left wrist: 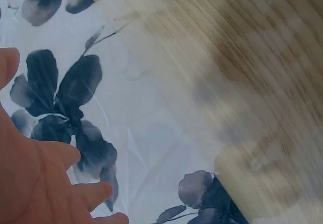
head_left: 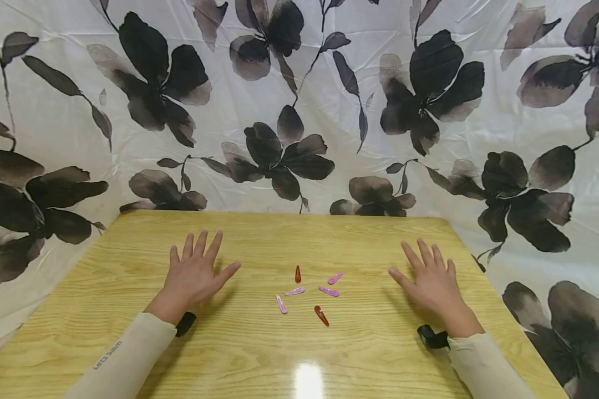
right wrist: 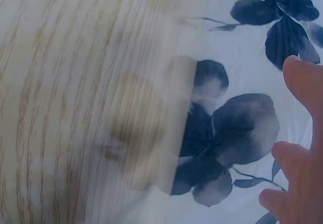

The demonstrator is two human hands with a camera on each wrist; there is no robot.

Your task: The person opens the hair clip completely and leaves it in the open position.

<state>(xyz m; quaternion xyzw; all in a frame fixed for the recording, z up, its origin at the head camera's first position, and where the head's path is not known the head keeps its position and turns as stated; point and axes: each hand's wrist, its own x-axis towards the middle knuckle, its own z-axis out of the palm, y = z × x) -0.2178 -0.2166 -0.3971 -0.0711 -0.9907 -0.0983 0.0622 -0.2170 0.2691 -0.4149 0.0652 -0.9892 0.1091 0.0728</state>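
Several snap hair clips lie loosely grouped on the wooden table (head_left: pixel 249 354). Two are dark red: one red hair clip (head_left: pixel 298 274) at the back and another red hair clip (head_left: pixel 321 316) at the front. Pale pink hair clips (head_left: pixel 282 303) lie on the left of the group, brighter pink hair clips (head_left: pixel 329 291) on the right. My left hand (head_left: pixel 193 277) is held over the table left of the clips, fingers spread. To their right my right hand (head_left: pixel 433 285) is spread likewise. Both hands hold nothing and are apart from the clips. Neither wrist view shows the clips.
A white cloth with dark flowers (head_left: pixel 349 111) hangs behind the table and down along both sides. Black wrist straps with cameras (head_left: pixel 431 337) sit below both hands. A bright light reflection (head_left: pixel 308 379) shows at the table's near side.
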